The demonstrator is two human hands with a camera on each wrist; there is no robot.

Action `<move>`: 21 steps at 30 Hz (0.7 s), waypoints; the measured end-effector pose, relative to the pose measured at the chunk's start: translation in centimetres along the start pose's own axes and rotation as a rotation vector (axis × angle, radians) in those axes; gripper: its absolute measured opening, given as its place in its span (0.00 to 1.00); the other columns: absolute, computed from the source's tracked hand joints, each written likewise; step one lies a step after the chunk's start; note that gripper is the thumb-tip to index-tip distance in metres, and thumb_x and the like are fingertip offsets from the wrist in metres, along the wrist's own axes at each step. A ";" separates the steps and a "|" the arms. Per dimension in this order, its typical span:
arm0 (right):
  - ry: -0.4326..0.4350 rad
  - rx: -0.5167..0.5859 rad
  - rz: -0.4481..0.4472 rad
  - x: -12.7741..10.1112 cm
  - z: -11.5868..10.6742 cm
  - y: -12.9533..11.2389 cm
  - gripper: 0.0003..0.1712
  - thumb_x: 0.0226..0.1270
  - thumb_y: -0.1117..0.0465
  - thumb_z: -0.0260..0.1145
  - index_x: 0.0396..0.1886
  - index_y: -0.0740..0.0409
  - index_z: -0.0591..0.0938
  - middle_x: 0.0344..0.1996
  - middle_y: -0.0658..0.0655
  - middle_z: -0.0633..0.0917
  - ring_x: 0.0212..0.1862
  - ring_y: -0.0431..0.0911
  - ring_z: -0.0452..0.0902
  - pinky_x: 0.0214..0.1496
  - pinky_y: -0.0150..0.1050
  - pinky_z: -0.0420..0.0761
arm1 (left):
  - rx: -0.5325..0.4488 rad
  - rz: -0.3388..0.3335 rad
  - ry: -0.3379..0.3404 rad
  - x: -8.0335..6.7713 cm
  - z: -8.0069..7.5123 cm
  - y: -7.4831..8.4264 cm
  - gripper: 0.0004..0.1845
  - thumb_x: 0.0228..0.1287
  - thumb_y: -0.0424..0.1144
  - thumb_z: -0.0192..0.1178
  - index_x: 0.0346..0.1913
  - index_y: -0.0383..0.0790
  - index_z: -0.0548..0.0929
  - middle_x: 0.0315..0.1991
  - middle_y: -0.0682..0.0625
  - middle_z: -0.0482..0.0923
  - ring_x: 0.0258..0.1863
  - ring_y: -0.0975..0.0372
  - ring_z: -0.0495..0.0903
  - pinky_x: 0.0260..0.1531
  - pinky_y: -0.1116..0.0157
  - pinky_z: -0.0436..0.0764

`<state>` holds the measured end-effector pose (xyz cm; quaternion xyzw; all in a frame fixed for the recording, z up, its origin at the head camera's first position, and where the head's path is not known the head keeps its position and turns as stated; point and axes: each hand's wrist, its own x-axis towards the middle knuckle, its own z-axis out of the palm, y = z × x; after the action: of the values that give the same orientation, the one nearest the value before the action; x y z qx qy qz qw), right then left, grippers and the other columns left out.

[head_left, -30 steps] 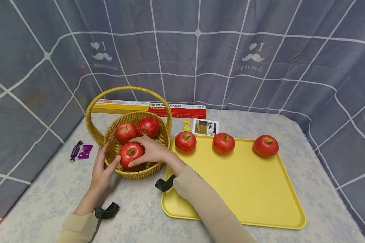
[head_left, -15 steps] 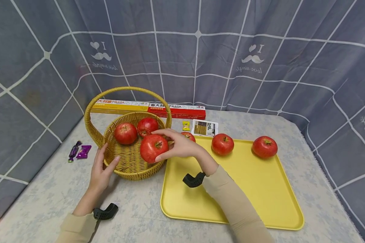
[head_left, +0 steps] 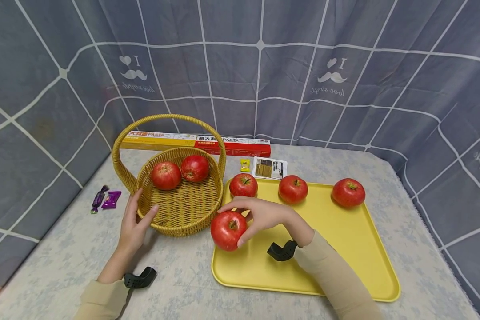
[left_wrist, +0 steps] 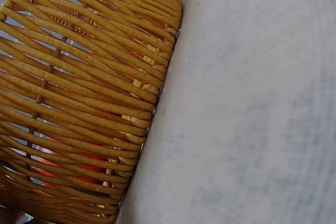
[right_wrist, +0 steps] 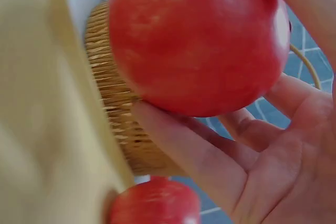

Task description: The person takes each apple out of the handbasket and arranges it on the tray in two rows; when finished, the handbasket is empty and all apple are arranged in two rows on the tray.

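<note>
My right hand [head_left: 260, 218] grips a red apple [head_left: 229, 230] above the left edge of the yellow tray [head_left: 304, 249]. In the right wrist view that apple [right_wrist: 199, 40] fills the top, with fingers curled against it. Straight fingers of my left hand [head_left: 133, 229] rest against the near left side of the wicker basket [head_left: 180, 218], thumb at its rim. Inside the basket are two apples, one left [head_left: 166, 175] and one right [head_left: 194, 168]. Along the tray's far side sit three more: a left apple [head_left: 243, 185], a middle apple [head_left: 293, 189] and a right apple [head_left: 348, 193].
Behind the basket lie a yellow pasta box [head_left: 156, 141] and a red pasta box [head_left: 240, 147]. A yellow candy [head_left: 245, 165] and a flat packet [head_left: 270, 168] lie behind the tray. Left of the basket are two purple candies [head_left: 111, 200]. The basket's tall handle [head_left: 170, 116] arches above it.
My right hand has lifted the apple out of the basket and carried it right, over the tray's left edge. The left hand has stayed at the basket.
</note>
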<state>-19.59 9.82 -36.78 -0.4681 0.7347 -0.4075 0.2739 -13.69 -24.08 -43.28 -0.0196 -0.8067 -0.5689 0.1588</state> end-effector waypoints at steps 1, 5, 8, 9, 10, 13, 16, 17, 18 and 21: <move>-0.017 0.001 0.010 -0.2 0.2 0.2 0.42 0.45 0.58 0.79 0.62 0.53 0.71 0.57 0.48 0.73 0.57 0.45 0.70 0.50 0.38 0.77 | -0.002 0.000 0.001 0.0 0.0 0.0 0.37 0.66 0.32 0.56 0.73 0.35 0.50 0.72 0.40 0.46 0.69 0.48 0.48 0.65 0.59 0.54; -0.079 0.004 0.049 -0.6 1.0 1.2 0.42 0.44 0.57 0.79 0.62 0.50 0.73 0.54 0.45 0.74 0.55 0.42 0.70 0.50 0.38 0.77 | 0.000 -0.008 0.000 0.0 0.0 0.0 0.37 0.66 0.33 0.56 0.73 0.36 0.50 0.72 0.40 0.45 0.70 0.48 0.47 0.65 0.54 0.52; -0.113 -0.003 0.078 -0.8 1.3 1.5 0.42 0.43 0.56 0.80 0.61 0.48 0.73 0.51 0.43 0.74 0.54 0.39 0.70 0.51 0.37 0.76 | -0.003 -0.019 -0.006 0.0 0.0 -0.1 0.38 0.66 0.34 0.56 0.74 0.37 0.49 0.73 0.40 0.42 0.70 0.47 0.45 0.65 0.49 0.50; -0.122 -0.007 0.084 -0.9 1.4 1.6 0.42 0.42 0.56 0.80 0.61 0.47 0.74 0.51 0.43 0.74 0.53 0.38 0.70 0.51 0.37 0.76 | -0.006 -0.024 -0.008 0.0 0.0 -0.1 0.38 0.66 0.34 0.55 0.74 0.37 0.49 0.73 0.40 0.42 0.70 0.47 0.44 0.65 0.48 0.50; -0.129 -0.007 0.088 -0.9 1.5 1.7 0.42 0.42 0.56 0.80 0.61 0.47 0.74 0.50 0.43 0.74 0.53 0.38 0.70 0.51 0.37 0.76 | -0.009 -0.030 -0.010 0.0 0.0 0.0 0.38 0.66 0.34 0.55 0.74 0.38 0.48 0.73 0.40 0.41 0.70 0.48 0.44 0.65 0.47 0.49; -0.148 -0.003 0.091 -1.0 1.6 1.7 0.42 0.42 0.56 0.80 0.61 0.48 0.73 0.50 0.42 0.74 0.53 0.37 0.70 0.52 0.37 0.75 | -0.020 -0.038 -0.015 0.0 -0.1 0.0 0.38 0.66 0.34 0.55 0.74 0.38 0.48 0.74 0.41 0.40 0.71 0.48 0.43 0.65 0.46 0.48; -0.167 0.009 0.093 -0.9 1.7 1.7 0.43 0.43 0.57 0.80 0.62 0.49 0.73 0.51 0.43 0.73 0.53 0.38 0.69 0.53 0.37 0.75 | -0.025 -0.038 -0.016 -0.1 0.0 0.0 0.38 0.66 0.34 0.55 0.74 0.38 0.48 0.74 0.41 0.39 0.71 0.48 0.42 0.65 0.46 0.48; -0.173 0.014 0.097 -0.9 1.7 1.7 0.43 0.43 0.57 0.80 0.63 0.49 0.72 0.52 0.42 0.73 0.54 0.38 0.69 0.53 0.37 0.74 | -0.024 -0.036 -0.015 -0.1 0.0 0.0 0.38 0.67 0.34 0.55 0.74 0.38 0.48 0.74 0.41 0.39 0.71 0.48 0.42 0.65 0.46 0.48; -0.179 0.014 0.105 -0.9 1.7 1.7 0.43 0.43 0.57 0.80 0.63 0.48 0.72 0.52 0.42 0.73 0.54 0.37 0.69 0.53 0.37 0.74 | -0.023 -0.035 -0.013 -0.1 0.0 0.1 0.38 0.67 0.34 0.55 0.74 0.38 0.48 0.74 0.41 0.39 0.71 0.48 0.43 0.65 0.46 0.48; -0.197 0.023 0.132 -0.9 1.5 1.5 0.44 0.44 0.58 0.79 0.64 0.48 0.71 0.54 0.41 0.73 0.55 0.37 0.69 0.55 0.36 0.73 | -0.017 -0.030 -0.008 -0.1 0.0 0.2 0.38 0.67 0.35 0.55 0.74 0.37 0.48 0.73 0.40 0.40 0.71 0.47 0.43 0.65 0.47 0.48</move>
<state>-18.77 10.52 -38.85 -0.4533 0.7288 -0.3490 0.3762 -13.58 -24.03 -43.16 -0.0113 -0.8026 -0.5781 0.1467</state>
